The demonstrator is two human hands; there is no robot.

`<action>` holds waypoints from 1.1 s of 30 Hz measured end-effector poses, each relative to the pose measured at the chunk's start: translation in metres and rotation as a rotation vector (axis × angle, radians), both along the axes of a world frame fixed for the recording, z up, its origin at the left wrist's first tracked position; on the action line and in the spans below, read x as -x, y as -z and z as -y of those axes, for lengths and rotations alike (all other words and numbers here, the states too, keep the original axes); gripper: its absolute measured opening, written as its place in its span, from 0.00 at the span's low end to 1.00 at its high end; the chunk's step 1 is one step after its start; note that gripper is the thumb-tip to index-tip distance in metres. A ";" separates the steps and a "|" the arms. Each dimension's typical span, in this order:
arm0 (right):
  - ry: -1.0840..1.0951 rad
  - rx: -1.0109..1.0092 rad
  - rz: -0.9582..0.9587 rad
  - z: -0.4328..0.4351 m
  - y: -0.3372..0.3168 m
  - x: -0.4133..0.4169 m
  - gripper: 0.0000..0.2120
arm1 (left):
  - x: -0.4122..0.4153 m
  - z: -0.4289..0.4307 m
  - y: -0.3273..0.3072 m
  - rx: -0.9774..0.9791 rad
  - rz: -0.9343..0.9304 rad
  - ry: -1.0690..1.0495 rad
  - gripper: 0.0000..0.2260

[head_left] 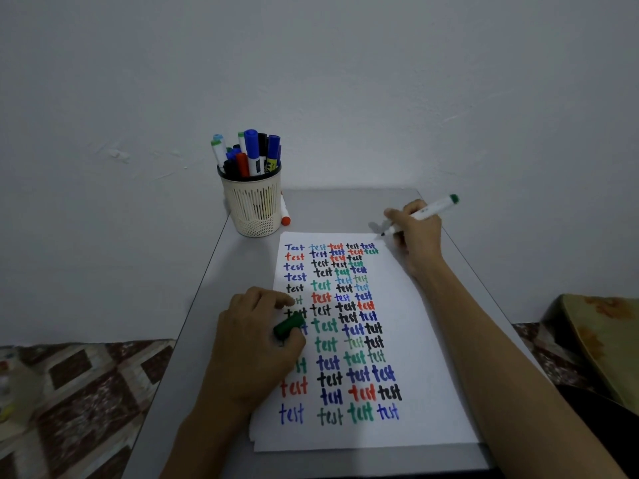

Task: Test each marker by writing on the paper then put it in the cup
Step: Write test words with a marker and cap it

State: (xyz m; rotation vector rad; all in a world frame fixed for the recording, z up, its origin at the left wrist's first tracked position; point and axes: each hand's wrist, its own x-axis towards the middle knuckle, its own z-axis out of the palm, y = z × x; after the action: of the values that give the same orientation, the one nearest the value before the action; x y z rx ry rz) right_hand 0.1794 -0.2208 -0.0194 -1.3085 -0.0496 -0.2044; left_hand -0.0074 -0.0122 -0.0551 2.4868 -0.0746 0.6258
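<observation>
At the top right corner of the paper (425, 357), the right hand (416, 236) is gripping an uncapped white marker (423, 213) with a green end, fingers wrapped around the barrel, and its tip is sitting just off the sheet's corner, right beside the last green "test" in the top rows. Over on the left edge of the sheet, the left hand (254, 344) is pressing down on the paper and pinching the green cap (288, 327) between thumb and fingers. The page is carrying columns of "test" in blue, red, black and green. Up at the far left corner of the grey table (207, 323), the cream mesh cup (254, 205) is standing upright, crammed with markers, caps up. Just behind it to the right, a red-capped marker (285, 213) is lying on the table, partly hidden by the cup.
</observation>
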 end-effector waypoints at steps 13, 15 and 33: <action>-0.364 0.001 0.114 -0.030 -0.062 0.058 0.09 | 0.007 0.001 -0.011 0.372 0.062 0.109 0.10; -0.363 0.080 0.138 -0.034 -0.058 0.076 0.11 | 0.010 0.005 -0.016 0.456 0.025 0.147 0.09; -0.266 0.007 0.064 -0.030 -0.021 0.116 0.12 | 0.011 0.000 -0.013 0.561 0.021 0.217 0.08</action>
State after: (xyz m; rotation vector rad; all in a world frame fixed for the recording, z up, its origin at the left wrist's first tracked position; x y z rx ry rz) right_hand 0.0630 -0.1907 0.0020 -1.2877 -0.2770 -0.0191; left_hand -0.0189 -0.0117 -0.0418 1.8998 -0.1515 0.4979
